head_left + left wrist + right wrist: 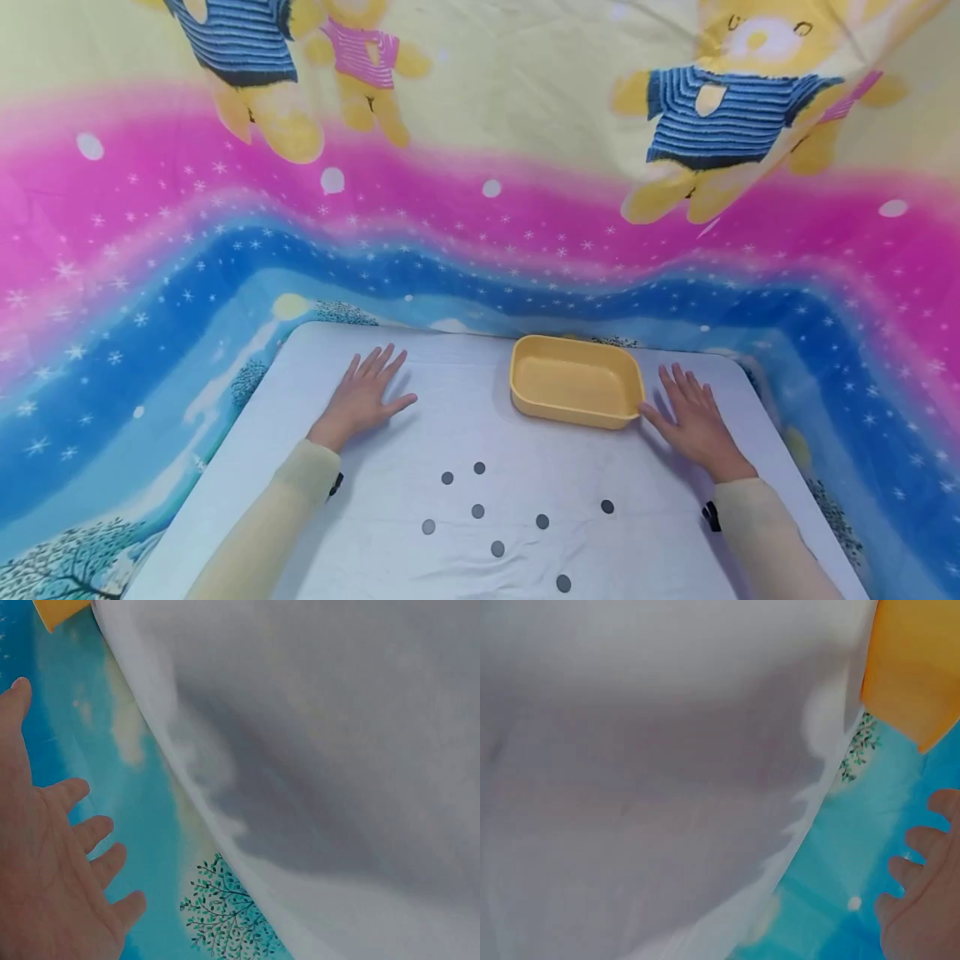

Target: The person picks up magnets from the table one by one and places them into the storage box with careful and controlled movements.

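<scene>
My left hand (363,396) is spread over the left part of the white-covered table (450,425), its fingers straight and nothing in it. On the other side my right hand (693,421) is spread too, with its thumb tip right at the corner of a yellow tray (577,417). This tray is rectangular with rounded corners, and nothing shows inside it. Several small dark grey discs (477,512) lie scattered on the white cloth between the forearms, nearer the front. In the left wrist view the left hand (60,862) holds nothing; the right hand (926,892) appears likewise in the right wrist view.
A hanging cloth (525,233) with bears, snowflakes and blue and pink bands surrounds the table at the back and sides. The yellow tray stands close to the table's far edge. Dark straps (711,517) show at the wrists under pale sleeves (765,533).
</scene>
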The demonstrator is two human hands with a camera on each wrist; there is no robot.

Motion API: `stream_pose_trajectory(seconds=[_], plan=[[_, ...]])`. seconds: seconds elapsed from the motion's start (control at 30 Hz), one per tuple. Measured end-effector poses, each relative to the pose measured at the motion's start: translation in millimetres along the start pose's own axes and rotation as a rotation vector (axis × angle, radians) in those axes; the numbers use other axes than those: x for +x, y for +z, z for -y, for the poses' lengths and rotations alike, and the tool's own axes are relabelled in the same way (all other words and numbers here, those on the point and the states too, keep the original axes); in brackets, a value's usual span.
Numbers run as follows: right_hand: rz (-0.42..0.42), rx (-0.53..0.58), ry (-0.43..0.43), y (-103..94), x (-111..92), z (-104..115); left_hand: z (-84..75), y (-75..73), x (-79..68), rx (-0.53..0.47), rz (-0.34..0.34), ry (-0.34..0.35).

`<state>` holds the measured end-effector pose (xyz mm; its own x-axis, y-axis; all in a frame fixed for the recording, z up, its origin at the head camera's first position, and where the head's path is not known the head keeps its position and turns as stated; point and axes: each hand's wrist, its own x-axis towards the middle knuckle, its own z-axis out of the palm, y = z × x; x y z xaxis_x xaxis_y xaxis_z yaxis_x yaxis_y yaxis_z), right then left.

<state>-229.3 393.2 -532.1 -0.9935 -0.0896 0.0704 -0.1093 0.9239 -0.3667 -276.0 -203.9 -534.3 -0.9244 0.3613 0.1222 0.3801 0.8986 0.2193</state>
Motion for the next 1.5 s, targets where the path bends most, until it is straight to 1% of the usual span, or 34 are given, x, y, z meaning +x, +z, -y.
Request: stream_pose_trajectory(seconds=[0.1, 0.37, 0.57, 0.63, 0.83, 1.0, 1.13, 1.37, 1.5], plan=[[0.012, 0.004, -0.013, 2.1, 3.9, 6.2, -3.2, 1.5, -3.3, -0.008, 0.016, 0.006], [0.016, 0.007, -0.055, 7.5, 11.6, 21.5, -17.5, 0.4, -11.9, -0.027, 0.025, 0.043], [0.034, -0.009, -0.055, 13.3, 16.8, 30.9, -23.7, 3.1, -17.7, -0.022, 0.04, 0.06], [0.04, -0.011, -0.055, 14.6, 18.1, 31.9, -26.3, 3.7, -19.3, -0.021, 0.053, 0.064], [0.045, -0.027, -0.066, 17.6, 21.1, 31.6, -33.7, 5.2, -23.1, -0.027, 0.061, 0.094], [0.055, -0.027, -0.065, 20.4, 22.6, 29.2, -38.7, 6.9, -26.3, -0.031, 0.081, 0.116], [0.069, -0.018, -0.065, 22.3, 22.6, 28.0, -43.4, 7.2, -28.5, -0.048, 0.097, 0.147], [0.079, -0.009, -0.063, 22.3, 21.7, 30.6, -50.2, 10.9, -32.0, -0.108, 0.154, 0.195], [0.08, -0.008, -0.061, 22.3, 20.7, 33.4, -54.1, 14.7, -35.4, -0.115, 0.184, 0.212]])
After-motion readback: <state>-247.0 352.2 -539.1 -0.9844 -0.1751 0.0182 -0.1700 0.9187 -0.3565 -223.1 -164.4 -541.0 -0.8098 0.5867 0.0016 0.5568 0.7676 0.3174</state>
